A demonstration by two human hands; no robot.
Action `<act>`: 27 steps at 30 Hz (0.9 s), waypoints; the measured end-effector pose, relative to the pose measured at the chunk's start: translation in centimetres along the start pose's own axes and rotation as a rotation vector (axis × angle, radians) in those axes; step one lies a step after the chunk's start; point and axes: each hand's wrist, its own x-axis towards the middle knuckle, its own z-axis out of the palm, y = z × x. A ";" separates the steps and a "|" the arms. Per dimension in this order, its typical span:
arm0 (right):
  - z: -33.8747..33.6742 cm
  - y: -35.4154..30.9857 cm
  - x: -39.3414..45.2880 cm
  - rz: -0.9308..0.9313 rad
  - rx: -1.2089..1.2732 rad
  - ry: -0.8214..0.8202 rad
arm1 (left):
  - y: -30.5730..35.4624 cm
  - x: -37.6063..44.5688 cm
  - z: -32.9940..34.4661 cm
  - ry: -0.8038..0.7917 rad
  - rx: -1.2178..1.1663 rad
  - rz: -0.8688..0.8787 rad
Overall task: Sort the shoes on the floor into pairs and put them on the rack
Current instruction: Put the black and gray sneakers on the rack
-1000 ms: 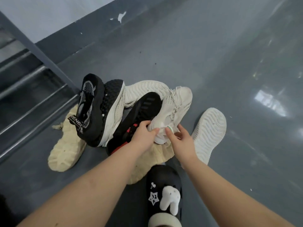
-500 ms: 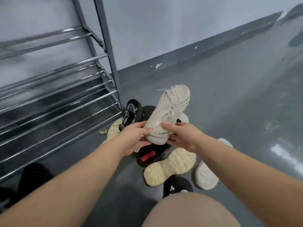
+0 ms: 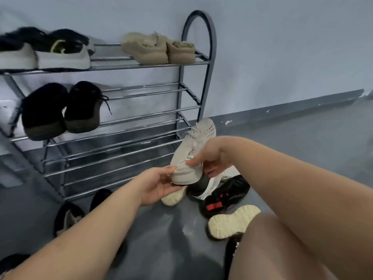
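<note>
I hold a cream knit sneaker [image 3: 193,146] up in front of the metal shoe rack [image 3: 129,118], toe pointing away. My left hand [image 3: 159,183] grips its heel from below and the left. My right hand [image 3: 210,158] pinches the heel collar from the right. Below it on the grey floor lies a pile: a black shoe with red marks [image 3: 226,196], a cream sole turned up [image 3: 232,221], a white shoe [image 3: 210,184] and another pale sole [image 3: 173,197]. The rack carries a tan pair [image 3: 157,49], a black pair [image 3: 60,110] and a black-and-white pair [image 3: 44,51].
Two dark shoes [image 3: 68,217] lie on the floor at the rack's foot on the left. My bare knee [image 3: 282,249] fills the lower right. The rack's lower bars and the right half of its middle shelf hold nothing. A grey wall stands behind.
Both hands lifted the cream sneaker off the pile and carried it up and left toward the rack. My view rose from the floor to the rack's shelves.
</note>
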 end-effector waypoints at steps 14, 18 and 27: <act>16.0 2.0 4.5 -0.132 0.392 -0.208 | -5.8 -5.6 -11.8 0.188 -0.259 0.035; 19.4 2.8 6.5 -0.041 0.343 -0.208 | -7.5 -5.6 -14.3 0.274 -0.256 -0.029; 22.2 4.4 11.8 0.135 0.238 -0.219 | -9.5 -2.3 -17.4 0.428 -0.111 -0.216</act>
